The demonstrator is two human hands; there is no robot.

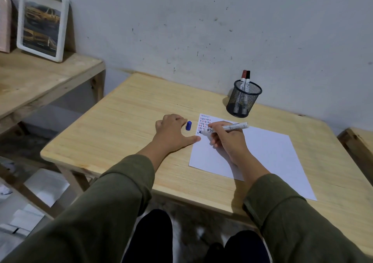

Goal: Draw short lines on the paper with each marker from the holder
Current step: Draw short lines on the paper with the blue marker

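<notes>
A white sheet of paper (268, 153) lies on the wooden table (125, 125), with rows of short red, blue and black lines in its far left corner. My right hand (228, 139) grips an uncapped white marker (232, 127), its tip touching the paper's left edge below the rows. The marker's blue cap (188, 125) lies on the table just left of the paper. My left hand (173, 131) rests flat on the table beside the cap, thumb at the paper's edge. A black mesh holder (243, 99) behind the paper holds a red-capped and a black-capped marker (245, 81).
A wall runs along the table's far edge. A lower wooden bench (40, 77) at the left carries a white picture frame (41, 23). Another wooden edge (359, 141) shows at the far right. Papers lie on the floor at the lower left.
</notes>
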